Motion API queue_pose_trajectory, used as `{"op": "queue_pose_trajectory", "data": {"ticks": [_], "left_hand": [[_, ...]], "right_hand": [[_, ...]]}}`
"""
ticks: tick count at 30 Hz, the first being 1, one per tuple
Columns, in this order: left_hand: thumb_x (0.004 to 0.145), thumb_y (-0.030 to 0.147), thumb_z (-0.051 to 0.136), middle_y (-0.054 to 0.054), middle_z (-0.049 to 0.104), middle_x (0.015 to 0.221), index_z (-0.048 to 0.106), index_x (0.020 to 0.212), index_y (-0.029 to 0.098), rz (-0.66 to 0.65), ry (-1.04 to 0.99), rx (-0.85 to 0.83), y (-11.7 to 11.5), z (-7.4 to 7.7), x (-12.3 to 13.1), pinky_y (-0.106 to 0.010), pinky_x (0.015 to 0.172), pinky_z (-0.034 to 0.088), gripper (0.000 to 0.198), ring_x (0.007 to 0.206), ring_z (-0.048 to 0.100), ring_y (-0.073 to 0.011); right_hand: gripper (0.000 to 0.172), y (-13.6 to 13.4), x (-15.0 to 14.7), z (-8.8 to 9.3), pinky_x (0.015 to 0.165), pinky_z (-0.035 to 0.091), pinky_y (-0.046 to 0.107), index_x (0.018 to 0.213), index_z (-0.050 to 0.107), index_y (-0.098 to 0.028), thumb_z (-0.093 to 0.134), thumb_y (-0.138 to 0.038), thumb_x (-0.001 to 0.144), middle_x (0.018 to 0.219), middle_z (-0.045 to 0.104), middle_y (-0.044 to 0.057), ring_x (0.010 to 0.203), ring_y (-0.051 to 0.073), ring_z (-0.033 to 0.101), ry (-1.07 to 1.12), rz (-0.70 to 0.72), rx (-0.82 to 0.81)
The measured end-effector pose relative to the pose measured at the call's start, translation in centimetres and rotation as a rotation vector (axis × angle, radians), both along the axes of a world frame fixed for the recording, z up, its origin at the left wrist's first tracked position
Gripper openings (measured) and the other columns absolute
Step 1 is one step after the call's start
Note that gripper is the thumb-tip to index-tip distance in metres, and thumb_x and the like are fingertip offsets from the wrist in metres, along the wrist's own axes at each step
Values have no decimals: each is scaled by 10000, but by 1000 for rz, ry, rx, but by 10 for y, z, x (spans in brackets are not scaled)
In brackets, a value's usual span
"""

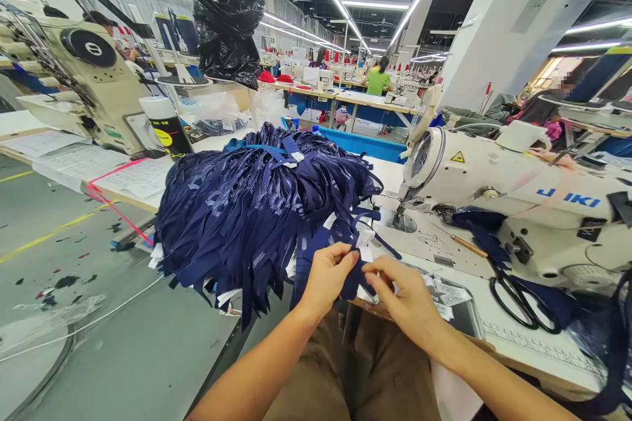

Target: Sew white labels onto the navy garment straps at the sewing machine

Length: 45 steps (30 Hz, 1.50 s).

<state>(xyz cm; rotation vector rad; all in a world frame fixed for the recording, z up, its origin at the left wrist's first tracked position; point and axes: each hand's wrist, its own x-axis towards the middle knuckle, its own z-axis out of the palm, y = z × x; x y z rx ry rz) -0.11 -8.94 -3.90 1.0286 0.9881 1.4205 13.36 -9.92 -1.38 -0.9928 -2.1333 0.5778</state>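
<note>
My left hand [328, 276] is closed in a pinch on a navy fabric strip [340, 237] at the front of the pile. A small white label [365, 252] shows between my two hands, beside the left fingertips. The fingers of my right hand [407, 299] are pinched at the lower edge of this label; the exact contact is partly hidden. Left of both hands, a big heap of navy lace-trimmed pieces [237, 210] hangs over the table's front edge. More white labels [447, 296] lie in a tray right of my right hand.
A white sewing machine [498, 171] stands at the right, its needle area just beyond my hands. Black scissors [523, 302] and a wooden-handled tool [469, 245] lie beside it. Another machine [93, 72], a thread cone [168, 128] and paper sheets [74, 158] are at the left.
</note>
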Motion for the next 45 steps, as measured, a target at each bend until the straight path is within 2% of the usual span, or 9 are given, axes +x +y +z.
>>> {"op": "queue_pose_trajectory", "data": {"ticks": [4,10,17,22,28,32,35,40,45], "left_hand": [[679,265,592,21,505,582,601,612,121,8,-10,20,-5,2,2,-207,640,361,158,627,439,-99],[690,271,592,36,477,611,600,636,135,-9,-18,19,-8,5,3,-194,610,341,146,604,401,-82],[704,244,560,20,446,619,591,608,134,39,98,71,-5,3,6,-202,613,334,149,625,387,-98],[722,225,530,11,450,628,584,615,136,62,207,117,-7,5,7,-203,604,334,149,625,389,-101],[710,198,538,16,442,597,571,578,133,139,210,91,-6,5,5,-193,565,332,151,596,389,-92],[732,192,517,6,471,626,590,629,134,129,254,149,-6,3,6,-202,582,359,140,611,422,-99],[769,169,470,-12,512,682,606,714,141,145,388,244,-9,4,7,-216,615,374,149,654,463,-112],[777,128,444,-12,508,659,595,694,152,194,643,381,-14,5,11,-224,597,360,175,636,462,-114],[739,154,496,0,525,633,597,640,154,203,426,240,-7,1,11,-212,595,369,141,622,478,-107]], "right_hand": [[161,16,0,-5,539,380,245,831,561,-185,401,-180,840,688,521,24,592,130,480,-38,-29,271],[170,24,4,-5,495,386,234,958,547,-183,429,-177,836,687,518,8,526,109,469,-14,-72,265],[84,24,2,-7,584,397,270,836,523,-173,440,-161,839,758,567,53,666,154,530,-159,-99,596],[171,29,-2,-8,519,355,259,726,461,-176,359,-140,859,635,487,25,557,138,458,-201,-131,624],[141,31,3,-4,499,338,233,727,407,-188,371,-129,850,623,426,-11,522,110,407,-2,-216,545],[77,27,-1,-5,558,365,251,801,474,-163,420,-128,843,694,529,32,609,135,477,-118,-90,630],[94,24,-6,-5,539,342,256,809,511,-140,428,-102,834,690,547,49,603,142,479,-199,-144,720],[285,18,-13,4,482,246,282,614,491,-160,335,-9,798,523,442,21,476,145,354,-523,-195,924],[283,25,-1,6,492,240,278,570,447,-182,348,-47,799,517,421,13,471,142,334,-562,-344,935]]}}
